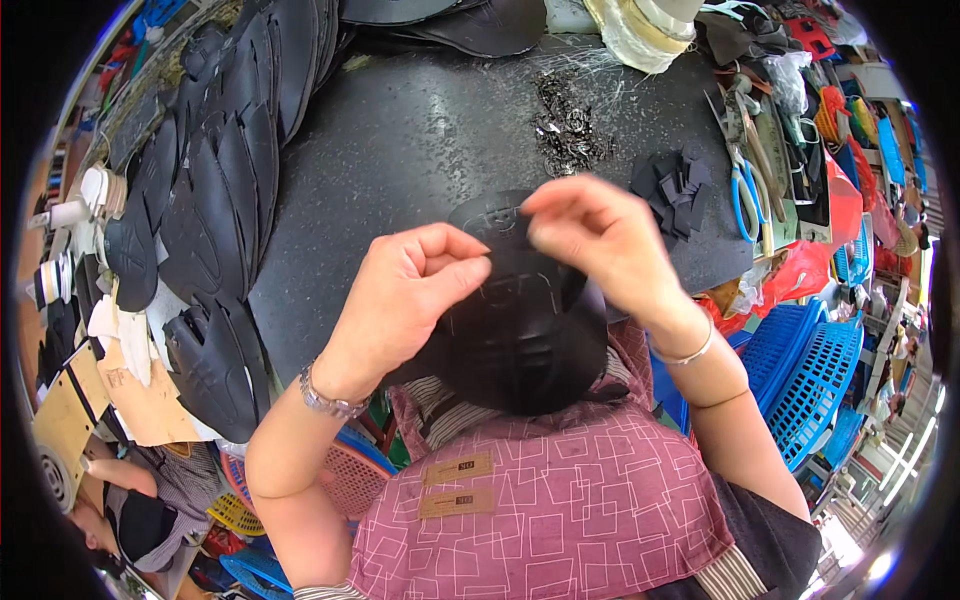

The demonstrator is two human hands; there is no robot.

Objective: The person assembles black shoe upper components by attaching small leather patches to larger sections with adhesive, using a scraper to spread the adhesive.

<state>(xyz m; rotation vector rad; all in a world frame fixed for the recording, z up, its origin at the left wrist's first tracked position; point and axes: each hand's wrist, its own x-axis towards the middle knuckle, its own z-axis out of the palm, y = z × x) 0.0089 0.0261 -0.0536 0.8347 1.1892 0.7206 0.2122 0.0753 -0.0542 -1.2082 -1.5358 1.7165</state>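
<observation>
Your black worktable carries overlapping black shoe-upper pieces left of your left hand, metal scraps beyond your right hand.

Bare black tabletop lies open ahead; stacked black pieces crowd its left, metal bits and scissors its right.

Bright daylight from lower right, soft shadows, sharp centre — heavy fisheye bending, black vignette corners

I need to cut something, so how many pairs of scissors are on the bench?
1: blue-handled scissors at the bench's right edge, right of the small black pieces. The clutter there may hide others.
</observation>
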